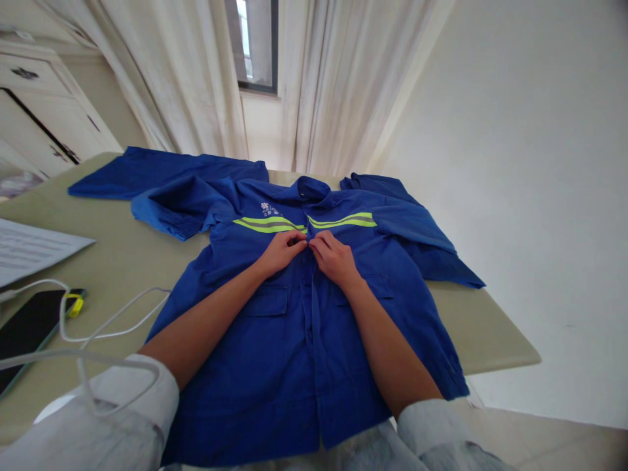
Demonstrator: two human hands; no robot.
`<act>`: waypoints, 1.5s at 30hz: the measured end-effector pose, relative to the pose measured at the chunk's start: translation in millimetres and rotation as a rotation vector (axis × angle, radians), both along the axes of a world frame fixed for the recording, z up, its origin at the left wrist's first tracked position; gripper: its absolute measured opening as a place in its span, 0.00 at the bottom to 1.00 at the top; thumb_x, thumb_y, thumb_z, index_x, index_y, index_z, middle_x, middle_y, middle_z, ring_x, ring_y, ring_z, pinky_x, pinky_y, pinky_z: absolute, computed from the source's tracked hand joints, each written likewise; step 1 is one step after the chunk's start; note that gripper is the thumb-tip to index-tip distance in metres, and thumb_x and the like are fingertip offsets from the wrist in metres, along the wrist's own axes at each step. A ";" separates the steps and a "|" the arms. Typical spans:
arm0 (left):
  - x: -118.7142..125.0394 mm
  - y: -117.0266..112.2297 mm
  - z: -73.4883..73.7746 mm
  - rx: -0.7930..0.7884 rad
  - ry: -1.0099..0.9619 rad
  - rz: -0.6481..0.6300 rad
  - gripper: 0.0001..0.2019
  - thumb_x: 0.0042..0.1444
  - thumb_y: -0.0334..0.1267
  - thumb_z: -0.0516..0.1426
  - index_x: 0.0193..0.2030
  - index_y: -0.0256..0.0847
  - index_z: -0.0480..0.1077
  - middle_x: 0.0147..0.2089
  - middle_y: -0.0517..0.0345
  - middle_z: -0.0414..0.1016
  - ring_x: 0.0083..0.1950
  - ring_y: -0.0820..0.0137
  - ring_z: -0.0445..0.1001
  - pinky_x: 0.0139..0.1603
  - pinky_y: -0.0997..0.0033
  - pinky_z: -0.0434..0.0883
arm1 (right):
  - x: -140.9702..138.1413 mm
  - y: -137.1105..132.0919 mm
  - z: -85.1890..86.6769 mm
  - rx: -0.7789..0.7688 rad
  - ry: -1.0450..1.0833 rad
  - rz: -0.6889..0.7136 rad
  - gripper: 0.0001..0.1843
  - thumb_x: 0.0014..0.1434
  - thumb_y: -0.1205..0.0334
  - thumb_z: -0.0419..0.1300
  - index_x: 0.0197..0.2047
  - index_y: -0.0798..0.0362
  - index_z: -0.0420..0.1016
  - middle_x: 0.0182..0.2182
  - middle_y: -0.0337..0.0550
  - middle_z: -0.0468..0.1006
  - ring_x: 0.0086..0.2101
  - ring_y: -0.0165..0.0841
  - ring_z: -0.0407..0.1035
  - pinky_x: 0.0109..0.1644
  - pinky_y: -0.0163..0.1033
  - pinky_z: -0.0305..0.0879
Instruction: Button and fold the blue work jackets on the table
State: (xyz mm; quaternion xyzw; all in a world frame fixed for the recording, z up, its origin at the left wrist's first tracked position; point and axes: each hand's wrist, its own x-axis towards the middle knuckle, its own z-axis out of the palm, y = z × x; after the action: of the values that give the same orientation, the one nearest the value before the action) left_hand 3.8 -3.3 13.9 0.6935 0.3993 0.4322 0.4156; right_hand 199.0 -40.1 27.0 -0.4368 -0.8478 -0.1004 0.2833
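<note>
A blue work shirt (pixel 294 340) with yellow-green reflective stripes lies face up on a beige table (pixel 112 261), collar away from me and sleeves spread to both sides. My left hand (pixel 283 250) and my right hand (pixel 333 256) meet at the shirt's front placket just below the stripes. Both hands have their fingers pinched together on the placket edges at a button. Buttons run down the placket below my hands.
A dark phone (pixel 27 327) with a white cable (pixel 112 324) lies at the left of the table. Printed paper (pixel 29 248) sits further left. White curtains (pixel 314 85) and a window are behind the table, a white cabinet (pixel 44 111) at far left.
</note>
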 end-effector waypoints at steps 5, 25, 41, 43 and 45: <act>3.8 -0.4 -1.6 -0.070 -0.106 0.000 0.11 0.55 0.45 0.62 0.36 0.38 0.77 0.35 0.58 0.80 0.37 0.67 0.74 0.42 0.68 0.71 | -4.6 -3.2 0.4 -0.030 0.068 -0.045 0.09 0.75 0.61 0.56 0.48 0.48 0.79 0.48 0.47 0.79 0.44 0.33 0.75 0.41 0.33 0.68; 10.0 -1.7 -1.1 -0.141 -0.156 0.006 0.15 0.54 0.51 0.64 0.31 0.40 0.75 0.30 0.62 0.74 0.35 0.69 0.71 0.42 0.68 0.69 | -13.8 -7.5 -6.5 -0.152 0.439 -0.097 0.07 0.68 0.56 0.65 0.42 0.50 0.79 0.41 0.43 0.78 0.34 0.32 0.74 0.39 0.36 0.73; 11.6 -4.3 -4.9 -0.207 -0.166 0.041 0.19 0.51 0.56 0.63 0.34 0.41 0.73 0.31 0.60 0.74 0.35 0.68 0.69 0.40 0.68 0.67 | -8.5 9.2 -17.3 -0.358 0.753 -0.058 0.12 0.60 0.51 0.70 0.37 0.51 0.80 0.38 0.44 0.81 0.31 0.34 0.74 0.35 0.39 0.73; 12.0 -4.5 -4.8 -0.197 -0.167 0.040 0.19 0.51 0.57 0.63 0.34 0.41 0.74 0.32 0.60 0.74 0.35 0.68 0.69 0.40 0.68 0.67 | -9.6 7.7 -16.4 -0.368 0.771 -0.073 0.12 0.59 0.52 0.71 0.39 0.51 0.80 0.39 0.44 0.81 0.32 0.34 0.75 0.36 0.39 0.74; 12.4 -4.0 -5.5 -0.196 -0.175 0.044 0.19 0.51 0.56 0.64 0.35 0.40 0.74 0.32 0.60 0.74 0.35 0.67 0.70 0.40 0.67 0.67 | -10.1 6.5 -14.2 -0.348 0.748 -0.074 0.09 0.59 0.55 0.71 0.39 0.51 0.81 0.39 0.44 0.81 0.33 0.34 0.75 0.37 0.40 0.74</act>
State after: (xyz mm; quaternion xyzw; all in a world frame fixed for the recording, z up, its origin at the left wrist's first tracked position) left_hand 16.1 -7.3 8.5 0.6002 0.4170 0.4591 0.5051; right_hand 188.8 -33.7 12.8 -0.5147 -0.6745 0.2001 0.4900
